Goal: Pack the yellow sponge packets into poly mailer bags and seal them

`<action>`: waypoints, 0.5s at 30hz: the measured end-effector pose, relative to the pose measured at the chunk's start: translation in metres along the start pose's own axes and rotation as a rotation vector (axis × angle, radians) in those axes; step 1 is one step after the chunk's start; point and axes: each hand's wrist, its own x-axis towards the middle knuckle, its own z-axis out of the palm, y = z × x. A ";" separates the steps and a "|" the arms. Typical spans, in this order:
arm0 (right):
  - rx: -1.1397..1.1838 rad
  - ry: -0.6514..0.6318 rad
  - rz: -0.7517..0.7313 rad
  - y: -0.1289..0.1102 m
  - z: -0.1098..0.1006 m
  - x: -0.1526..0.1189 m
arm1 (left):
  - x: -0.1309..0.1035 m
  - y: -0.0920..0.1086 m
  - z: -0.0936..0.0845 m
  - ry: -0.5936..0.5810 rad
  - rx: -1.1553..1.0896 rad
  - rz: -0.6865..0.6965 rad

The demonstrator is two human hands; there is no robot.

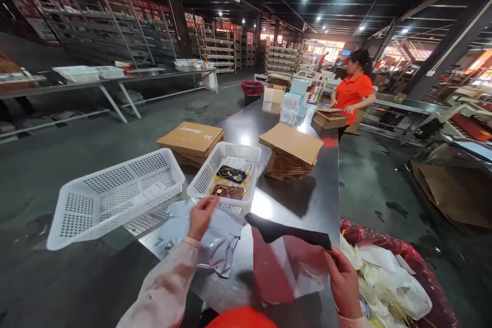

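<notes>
My right hand (344, 279) pinches the right edge of a clear plastic bag (277, 266) with a dark strip along its top; red shows through it. My left hand (202, 218) has its fingers pressed together over silvery plastic packets (169, 233); whether it grips anything is too small to tell. Just beyond the left hand is a white perforated basket (253, 164) holding a black patterned case (231, 174), a dark red one (228, 192) and yellow cords. Another white basket (82, 184), tilted, lies at the left with a paper label inside.
Cardboard stacks (294, 143) (192, 136) stand behind the baskets. Light-blue boxes (291, 105) are farther back. A person in orange (353, 92) handles cardboard at the table's far right. A red-lined bin (434, 277) of plastic waste sits by the right edge.
</notes>
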 end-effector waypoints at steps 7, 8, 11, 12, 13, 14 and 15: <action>-0.022 0.000 0.034 -0.001 -0.017 0.004 | 0.051 -0.006 -0.015 0.438 0.022 -0.057; -0.031 0.007 0.035 -0.001 -0.019 0.004 | 0.059 -0.008 -0.022 0.457 0.027 -0.051; -0.048 0.043 0.014 0.002 -0.023 0.003 | 0.052 -0.017 -0.020 0.239 0.048 -0.053; -0.050 0.057 0.009 0.003 -0.023 0.002 | 0.039 -0.021 -0.010 0.089 0.050 -0.067; -0.051 0.067 0.012 0.004 -0.023 0.002 | 0.023 -0.024 0.004 -0.064 0.048 -0.084; -0.052 0.074 0.022 0.006 -0.024 0.002 | 0.005 -0.027 0.022 -0.230 0.040 -0.116; -0.053 0.080 0.040 0.007 -0.025 0.001 | -0.015 -0.029 0.042 -0.366 0.032 -0.147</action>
